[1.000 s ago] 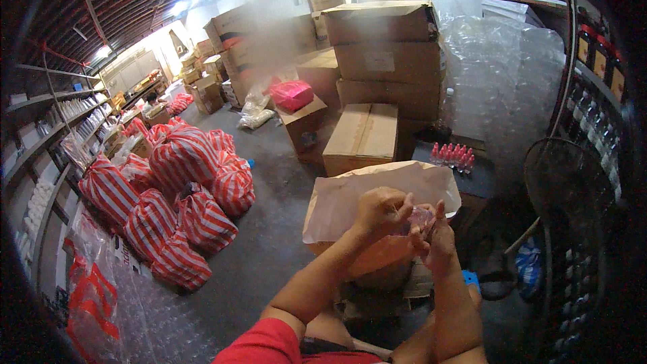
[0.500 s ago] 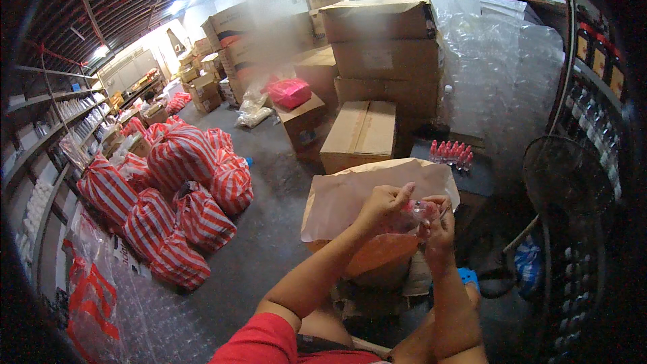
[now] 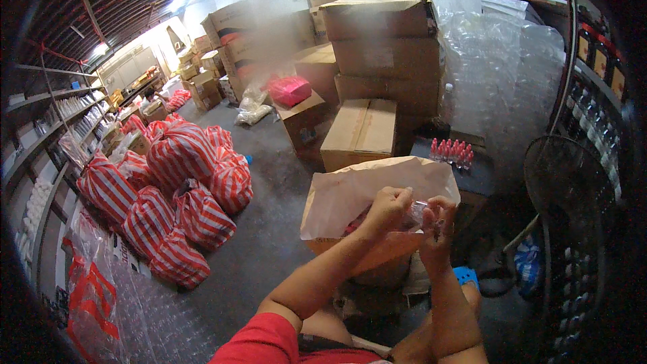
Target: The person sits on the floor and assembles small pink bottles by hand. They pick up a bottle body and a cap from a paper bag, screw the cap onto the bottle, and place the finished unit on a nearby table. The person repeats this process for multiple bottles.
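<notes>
My two hands are close together above an open carton (image 3: 377, 254) lined with brown paper (image 3: 344, 192). A small clear bottle (image 3: 418, 209) sits between them, gripped by the fingers of my right hand (image 3: 439, 221). My left hand (image 3: 391, 207) is closed right beside the bottle, its fingertips pinched together; what they hold, if anything, is hidden. Some red items (image 3: 356, 222) show inside the carton, partly behind my left wrist. Just beyond the carton on the right, several small bottles with pinkish-red tops (image 3: 451, 153) stand in rows on a dark surface (image 3: 424, 148).
Sealed cartons (image 3: 359, 128) are stacked ahead, with a pink bag (image 3: 290, 91) on one. Red-and-white striped bags (image 3: 182, 162) pile up on the floor at left. Clear plastic-wrapped bottles (image 3: 502, 74) rise at right, near a dark round mesh fan (image 3: 563, 175). Shelves line both sides.
The pinkish-red colour between my hands is gone from view, and the clear bottle shows there. Both hands have shifted slightly. Red items now show inside the carton.
</notes>
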Action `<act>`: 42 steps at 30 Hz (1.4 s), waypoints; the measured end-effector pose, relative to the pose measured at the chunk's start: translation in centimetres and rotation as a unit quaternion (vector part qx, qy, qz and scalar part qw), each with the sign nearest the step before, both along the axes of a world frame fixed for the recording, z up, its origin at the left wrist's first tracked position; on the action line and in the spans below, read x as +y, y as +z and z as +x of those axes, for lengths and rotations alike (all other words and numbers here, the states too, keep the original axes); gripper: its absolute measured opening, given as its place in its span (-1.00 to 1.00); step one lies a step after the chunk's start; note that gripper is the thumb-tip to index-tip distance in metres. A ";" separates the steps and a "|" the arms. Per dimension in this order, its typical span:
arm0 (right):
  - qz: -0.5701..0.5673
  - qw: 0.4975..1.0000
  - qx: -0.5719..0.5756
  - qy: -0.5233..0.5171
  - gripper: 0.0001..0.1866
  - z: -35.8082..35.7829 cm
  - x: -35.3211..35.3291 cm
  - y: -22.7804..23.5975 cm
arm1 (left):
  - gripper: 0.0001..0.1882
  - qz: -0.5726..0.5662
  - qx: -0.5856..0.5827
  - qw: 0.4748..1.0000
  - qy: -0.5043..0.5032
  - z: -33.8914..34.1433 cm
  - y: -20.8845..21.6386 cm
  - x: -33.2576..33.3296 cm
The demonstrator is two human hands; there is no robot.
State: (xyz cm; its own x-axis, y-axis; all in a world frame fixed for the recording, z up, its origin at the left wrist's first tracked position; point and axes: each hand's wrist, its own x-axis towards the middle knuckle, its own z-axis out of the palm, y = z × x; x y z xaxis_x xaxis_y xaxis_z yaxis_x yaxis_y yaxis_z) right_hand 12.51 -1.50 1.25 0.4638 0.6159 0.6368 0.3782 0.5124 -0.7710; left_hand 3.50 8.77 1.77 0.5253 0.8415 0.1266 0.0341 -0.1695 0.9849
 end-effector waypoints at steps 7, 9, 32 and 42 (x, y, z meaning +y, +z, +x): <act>-0.156 0.883 0.352 0.269 -0.70 1.9 1.2 -1.3 | -0.64 0.223 0.044 0.972 0.063 -0.8 0.0 1.8; -0.171 0.835 0.406 0.330 -0.68 2.7 1.1 -1.7 | -0.65 0.343 0.068 0.935 0.063 -0.9 0.6 1.4; -0.082 0.992 -0.098 0.012 -0.77 2.6 0.9 0.3 | -0.54 -0.014 0.076 0.997 -0.014 -1.1 0.5 2.8; -0.104 0.974 -0.197 -0.050 -0.63 4.7 1.2 -0.6 | -0.44 0.222 0.481 0.844 0.081 -3.7 1.4 5.1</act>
